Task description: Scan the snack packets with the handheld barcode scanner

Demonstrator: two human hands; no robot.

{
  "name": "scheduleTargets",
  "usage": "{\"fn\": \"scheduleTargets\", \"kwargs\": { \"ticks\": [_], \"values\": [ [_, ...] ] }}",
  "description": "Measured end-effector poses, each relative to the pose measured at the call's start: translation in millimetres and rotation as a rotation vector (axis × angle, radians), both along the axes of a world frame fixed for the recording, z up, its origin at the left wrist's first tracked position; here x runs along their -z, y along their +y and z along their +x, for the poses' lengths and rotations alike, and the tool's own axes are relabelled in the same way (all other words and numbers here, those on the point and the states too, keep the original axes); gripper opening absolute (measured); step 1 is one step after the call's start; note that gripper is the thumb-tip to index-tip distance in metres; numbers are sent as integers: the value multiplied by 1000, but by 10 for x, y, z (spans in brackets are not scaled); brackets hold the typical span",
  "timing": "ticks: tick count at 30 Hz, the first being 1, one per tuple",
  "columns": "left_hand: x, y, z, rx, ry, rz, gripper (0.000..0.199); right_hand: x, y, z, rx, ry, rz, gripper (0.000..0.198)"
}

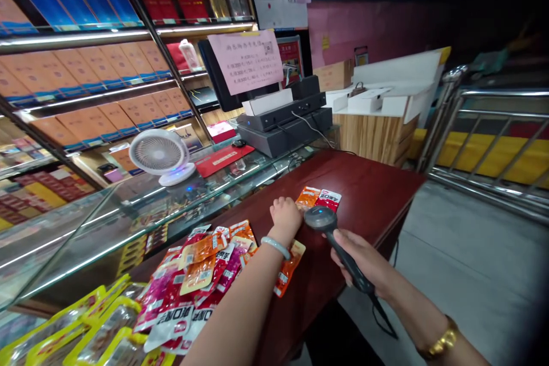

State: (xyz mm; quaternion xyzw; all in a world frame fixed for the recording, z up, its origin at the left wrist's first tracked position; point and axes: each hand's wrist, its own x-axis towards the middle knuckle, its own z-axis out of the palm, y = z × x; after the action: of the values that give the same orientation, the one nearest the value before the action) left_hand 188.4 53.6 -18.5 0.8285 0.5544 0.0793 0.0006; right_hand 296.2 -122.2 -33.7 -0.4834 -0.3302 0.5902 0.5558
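Observation:
My right hand (358, 254) grips the handle of a dark handheld barcode scanner (343, 246). Its head, with a small blue light, points left across the counter. My left hand (286, 214) has curled fingers at the near corner of an orange snack packet (309, 197); the fingertips are partly hidden. A red and white snack packet (329, 199) lies beside that one. Under my left wrist, another orange packet (290, 269) rests on the counter. To the left of my forearm is a heap of red, purple and orange snack packets (201, 274).
Yellow-edged clear packs (98, 326) fill the lower left. A glass display case (107, 211) carries a white fan (159, 154). Behind stands a monitor (223, 74) with a pink paper sign. The dark red counter (369, 183) ends near a metal railing (493, 131).

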Motion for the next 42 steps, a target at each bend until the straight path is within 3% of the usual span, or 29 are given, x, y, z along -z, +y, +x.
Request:
{"fn": "scheduleTargets", "kwargs": {
  "ticks": [5,12,17,22,33,37,42],
  "values": [
    [84,172,99,-50,-15,-47,38,40,-29,109,23,3,1,44],
    [87,190,192,-72,-26,0,59,67,-20,120,44,-13,-6,46],
    [34,269,226,-74,12,-151,51,46,-40,90,23,-13,2,44],
    [-16,263,-34,-34,-191,-236,24,51,-64,55,-8,3,-12,44],
    [-45,-33,-484,-41,-311,-117,10,-2,-127,-137,-92,14,29,46],
    [-162,-105,-728,-55,-230,-166,18,-24,-164,-239,-125,-18,12,47],
    [-372,-128,-1261,-95,146,-199,25,11,-191,-338,-206,-1,-10,56]
  ]
}}
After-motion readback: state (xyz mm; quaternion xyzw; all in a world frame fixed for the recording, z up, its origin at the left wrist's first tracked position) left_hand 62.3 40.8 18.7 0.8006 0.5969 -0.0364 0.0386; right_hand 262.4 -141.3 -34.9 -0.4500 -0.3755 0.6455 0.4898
